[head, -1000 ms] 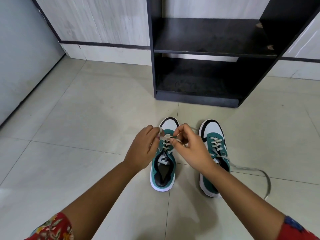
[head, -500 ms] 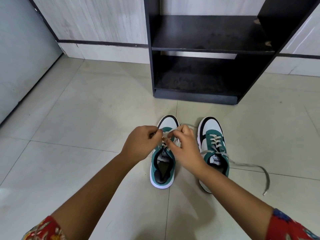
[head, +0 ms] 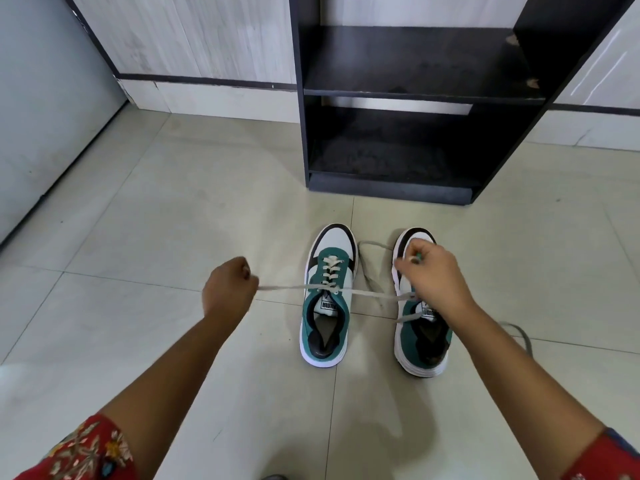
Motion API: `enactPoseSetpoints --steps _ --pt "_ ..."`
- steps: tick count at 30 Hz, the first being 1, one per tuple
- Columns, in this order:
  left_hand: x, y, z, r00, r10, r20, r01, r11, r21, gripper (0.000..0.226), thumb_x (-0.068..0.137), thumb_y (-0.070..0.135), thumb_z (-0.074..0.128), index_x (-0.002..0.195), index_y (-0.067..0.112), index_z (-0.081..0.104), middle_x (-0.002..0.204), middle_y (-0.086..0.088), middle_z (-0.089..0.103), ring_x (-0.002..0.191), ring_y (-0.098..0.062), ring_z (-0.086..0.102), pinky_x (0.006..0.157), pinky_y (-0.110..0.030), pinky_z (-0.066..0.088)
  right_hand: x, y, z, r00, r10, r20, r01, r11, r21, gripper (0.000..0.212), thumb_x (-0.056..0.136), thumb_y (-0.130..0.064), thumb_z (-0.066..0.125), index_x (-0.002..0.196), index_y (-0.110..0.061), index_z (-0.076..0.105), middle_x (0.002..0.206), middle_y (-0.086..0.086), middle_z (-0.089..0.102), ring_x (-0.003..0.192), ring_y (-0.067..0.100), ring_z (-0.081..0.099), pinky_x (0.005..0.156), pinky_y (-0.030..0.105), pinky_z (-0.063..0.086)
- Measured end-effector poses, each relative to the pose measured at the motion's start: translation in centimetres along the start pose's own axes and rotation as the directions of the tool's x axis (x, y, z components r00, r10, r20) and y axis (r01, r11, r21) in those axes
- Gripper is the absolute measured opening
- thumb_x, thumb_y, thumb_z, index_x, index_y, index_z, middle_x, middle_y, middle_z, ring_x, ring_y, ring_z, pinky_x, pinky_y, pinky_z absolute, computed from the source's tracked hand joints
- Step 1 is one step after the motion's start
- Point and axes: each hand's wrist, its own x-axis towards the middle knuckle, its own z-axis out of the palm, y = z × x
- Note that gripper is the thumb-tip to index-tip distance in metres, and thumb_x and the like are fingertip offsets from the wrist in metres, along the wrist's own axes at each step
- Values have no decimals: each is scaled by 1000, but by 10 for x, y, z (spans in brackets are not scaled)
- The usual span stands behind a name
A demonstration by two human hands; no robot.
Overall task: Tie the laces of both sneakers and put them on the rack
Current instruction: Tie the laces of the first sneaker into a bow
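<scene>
The left hand [head: 228, 289] is closed in a fist on one end of the lace [head: 363, 293] of the left sneaker [head: 327, 306]. The right hand [head: 433, 275] is closed on the other end. The hands are drawn well apart, with the lace stretched taut between them across the top eyelets.

Location: the left sneaker stands on the floor tiles [head: 156, 237] between the two hands. The right sneaker [head: 420, 337] lies directly under the right hand, its lace untied; one grey end [head: 519, 336] trails on the floor beside the right forearm. Beyond both hands stands the black rack [head: 415, 91], both shelves bare.

Handling, as judged: the lace is flat, soft and limp, and holds shape only under tension. Grip it near the ends for pulling and close to the eyelets for forming loops. The sneakers appear light, with firm soles. Lift each by the heel collar or the tongue opening.

Not visible: the crossing of the lace at the eyelets is too small to confirm whether a first knot is seated. The right hand covers the toe and the upper lacing of the right sneaker. The fingertips are curled out of view.
</scene>
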Motion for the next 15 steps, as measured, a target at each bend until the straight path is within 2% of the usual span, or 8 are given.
enactPoseSetpoints --steps 1,2,3,5,8,10,12,15 --pt "-1 -10 2 995 -1 97 -14 988 155 9 73 9 54 69 16 49 67 -1 56 70 -29 56 57 -29 34 -3 1 3 993 12 117 6 989 -147 13 78 -14 58 71 -19 48 56 -2 54 45 11 49 52 29 42" --pt "-2 -18 4 984 3 178 -53 959 278 9 75 14 58 82 17 54 82 -1 63 82 -29 60 65 -31 39 -7 2 7 969 56 239 12 961 -276 12 78 -17 59 87 -20 52 67 3 62 55 16 57 55 29 44" --pt "-4 -25 9 976 44 215 -121 925 361 22 76 20 63 97 18 56 96 -2 66 91 -28 61 73 -33 43 -11 4 12 936 88 342 51 925 -377 26 79 -21 60 104 -21 51 79 6 66 69 21 62 60 29 45" --pt "-8 -30 19 949 245 197 -299 894 332 40 80 32 61 117 19 55 113 -7 65 102 -29 61 86 -38 46 -15 8 22 899 82 430 144 872 -467 41 83 -29 59 122 -21 50 103 7 68 93 24 62 75 31 46" --pt "-17 -10 26 833 516 202 -535 843 51 44 86 39 40 121 19 58 121 -7 62 111 -25 58 95 -33 43 -16 6 35 938 -88 336 252 838 -483 31 86 -38 53 112 -23 61 116 4 64 107 23 57 85 34 47" --pt "-21 6 29 787 570 235 -573 817 -65 39 89 34 40 122 21 58 125 -2 61 113 -19 55 96 -28 40 -16 3 48 937 -151 315 272 880 -388 28 85 -42 53 102 -23 66 111 0 66 103 20 59 84 34 49" --pt "-23 17 34 765 604 225 -603 794 -82 30 89 25 50 117 19 61 124 -1 61 112 -18 56 95 -27 41 -16 2 61 938 -146 315 251 913 -321 27 82 -45 58 94 -22 67 104 -4 68 96 17 61 80 33 50" --pt "-24 23 38 776 602 188 -601 796 -68 19 89 19 57 105 12 65 118 -3 65 106 -21 59 89 -28 43 -15 9 71 946 -138 294 215 945 -245 19 77 -40 67 79 -22 62 88 -5 69 84 15 63 76 35 53"
